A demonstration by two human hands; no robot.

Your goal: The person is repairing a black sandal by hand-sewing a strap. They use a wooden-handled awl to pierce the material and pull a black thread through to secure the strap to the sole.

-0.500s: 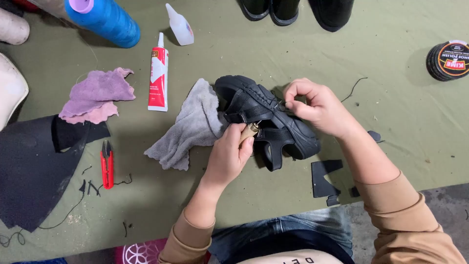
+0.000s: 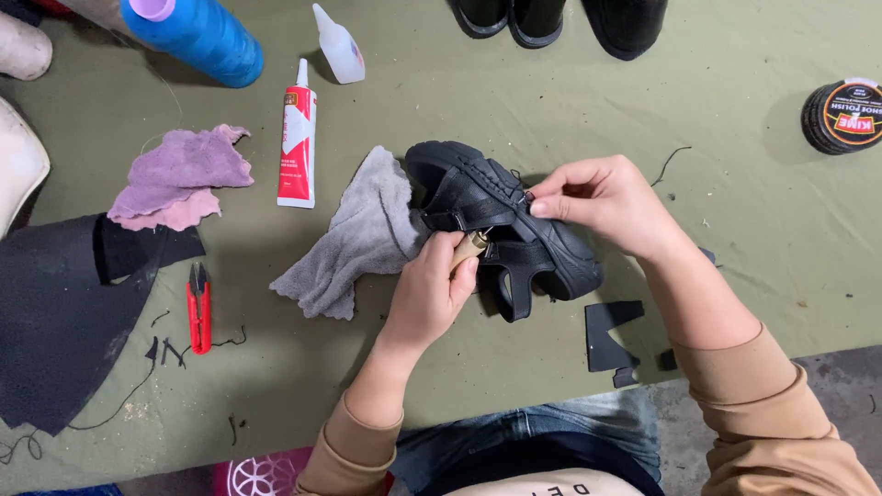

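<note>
A small black leather sandal with straps [image 2: 501,216] lies on the olive-green cloth surface [image 2: 735,230], just in front of the person. Its long axis runs on a diagonal, from the upper left down to the lower right, with the rounded end at the upper left against a crumpled grey towel [image 2: 354,239]. The loose straps hang toward the person.

The left hand [image 2: 430,292] is clenched around a tool with a pale wooden handle [image 2: 470,246], whose tip is pushed in among the straps; the tip itself is hidden. The right hand [image 2: 602,202] pinches the upper edge of the sandal between thumb and forefinger, the other fingers curled in.

Around it lie a red and white glue tube [image 2: 298,138], a small clear squeeze bottle [image 2: 338,46], a big blue spool of thread [image 2: 197,35], a lilac rag [image 2: 179,179], red thread snips [image 2: 198,308], a sheet of black leather [image 2: 64,312], a black cut-out scrap [image 2: 611,335] and a round black tin of polish [image 2: 843,115]
</note>
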